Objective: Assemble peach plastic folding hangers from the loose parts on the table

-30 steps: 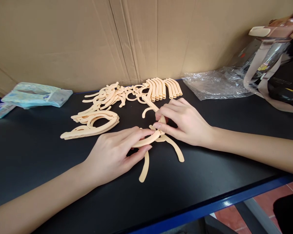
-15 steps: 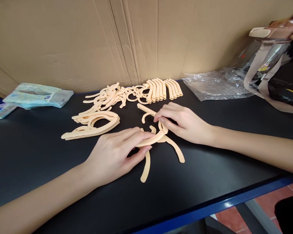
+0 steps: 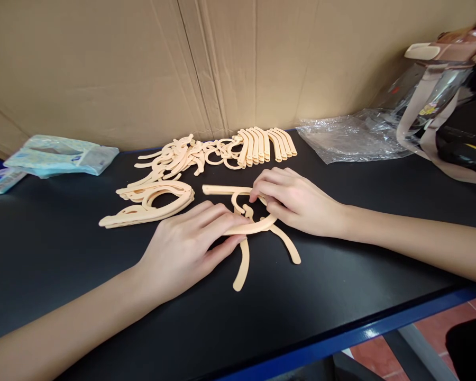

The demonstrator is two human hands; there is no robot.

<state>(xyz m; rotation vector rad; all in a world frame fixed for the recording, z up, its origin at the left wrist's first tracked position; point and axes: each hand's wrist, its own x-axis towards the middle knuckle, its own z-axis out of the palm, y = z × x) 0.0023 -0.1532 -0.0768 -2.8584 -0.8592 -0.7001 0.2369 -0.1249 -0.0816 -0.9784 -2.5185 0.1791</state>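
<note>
My left hand [image 3: 194, 233] pinches one curved arm of a cream plastic folding hanger [image 3: 257, 227] between thumb and fingers. The fingers of my right hand [image 3: 297, 201] are closed around the hanger's far side, hiding part of it. Its other arm [image 3: 226, 189] points left, above my left fingers. Under and in front of the hanger lie loose curved pieces, one slanting right [image 3: 286, 244] and one pointing toward me [image 3: 241, 267]. A stack of folded hangers [image 3: 172, 213] lies left of my hands.
Behind are a heap of loose cream hanger parts [image 3: 182, 157] and a row of curved arms [image 3: 254, 146]. A tissue pack [image 3: 59, 156] lies at left. Clear plastic wrap [image 3: 349, 138] and a strapped water bottle [image 3: 440, 84] are at right. Cardboard [image 3: 122, 63] stands behind the black table [image 3: 341, 301].
The hanger's far arm has swung toward the left and now lies nearly level, folding closer to the near arm. The loose piece in front has shifted slightly right. Both hands keep their hold.
</note>
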